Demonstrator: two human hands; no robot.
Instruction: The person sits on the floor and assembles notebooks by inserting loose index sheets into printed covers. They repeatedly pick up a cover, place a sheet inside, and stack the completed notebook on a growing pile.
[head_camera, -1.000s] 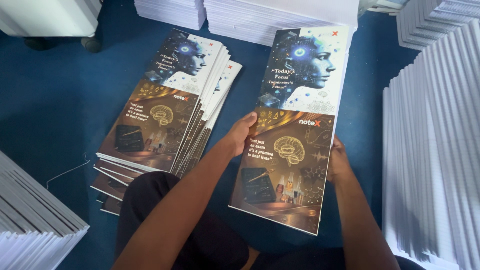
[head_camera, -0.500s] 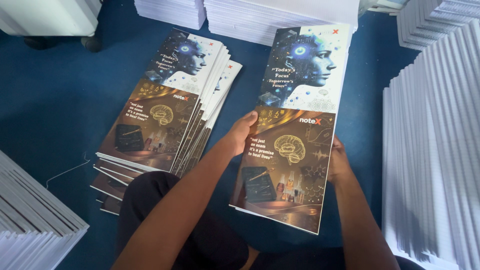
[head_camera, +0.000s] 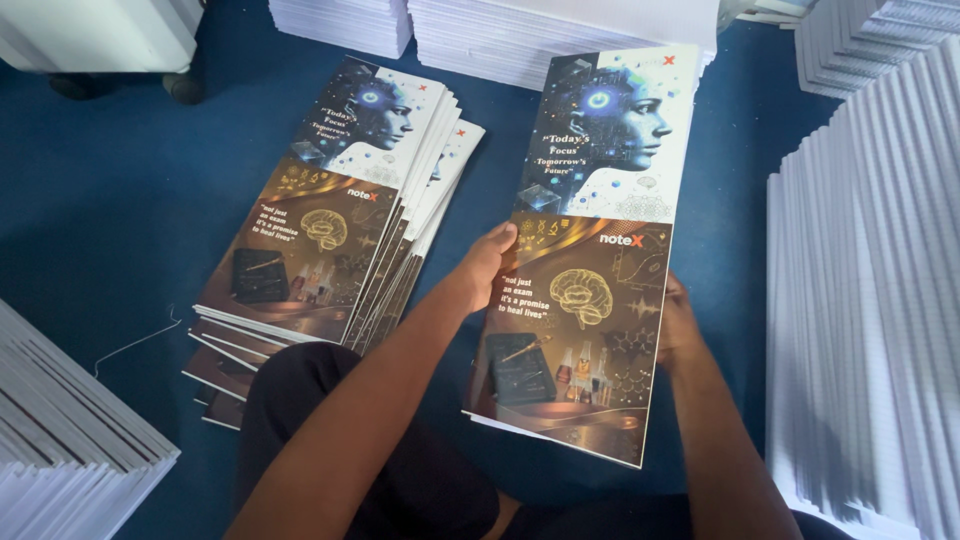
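I hold one long printed cover sheet (head_camera: 590, 250) over the blue floor, its upper half showing a blue robotic head and its lower half a golden brain. My left hand (head_camera: 487, 265) grips its left edge about halfway down. My right hand (head_camera: 677, 325) holds the right edge, mostly hidden behind the sheet. To the left lies a fanned stack of the same covers (head_camera: 335, 220) on the floor.
Tall stacks of white paper blocks (head_camera: 870, 300) stand along the right, more white stacks (head_camera: 540, 30) at the back, and another (head_camera: 60, 440) at the lower left. My dark-trousered knee (head_camera: 330, 400) sits beside the cover stack. The blue floor (head_camera: 110, 200) shows at left.
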